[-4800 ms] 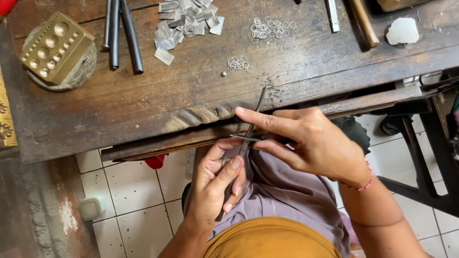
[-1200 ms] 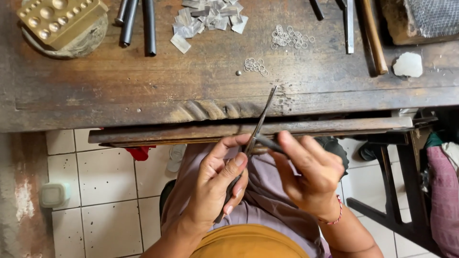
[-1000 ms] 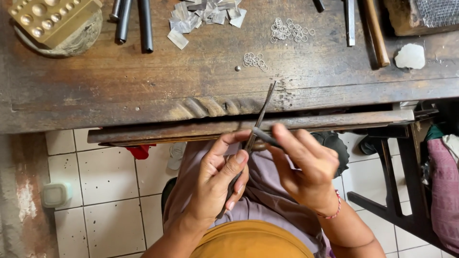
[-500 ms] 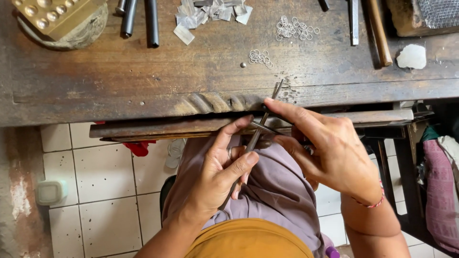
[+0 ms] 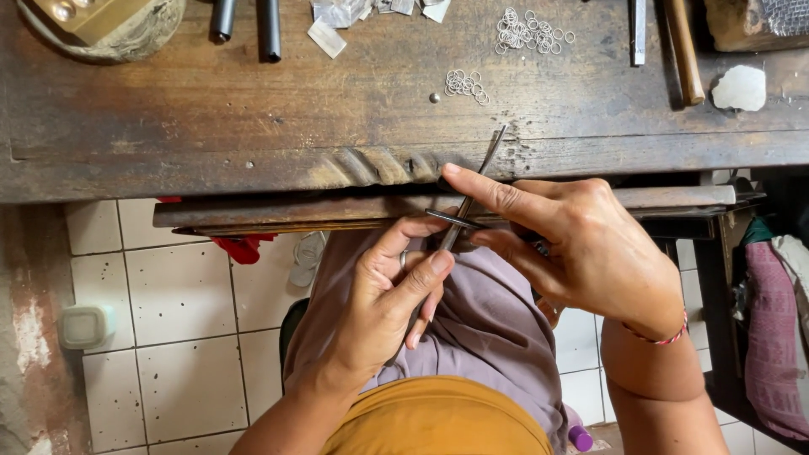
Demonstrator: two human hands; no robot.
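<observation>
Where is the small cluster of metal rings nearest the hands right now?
In the head view, the small cluster of metal rings lies on the wooden bench, right of centre, just above the rod tip and below the larger ring pile.

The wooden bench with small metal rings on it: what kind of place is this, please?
Probably a jeweller's or metalworker's workshop. The worn wooden bench carries small metal rings, cut metal scraps and hand tools, and both hands work a thin metal rod.

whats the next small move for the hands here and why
Probably a short stroke of the flat dark tool, pinched by the right hand, across the thin metal rod. The left hand steadies the rod, its tip braced on the worn wooden bench edge.
</observation>
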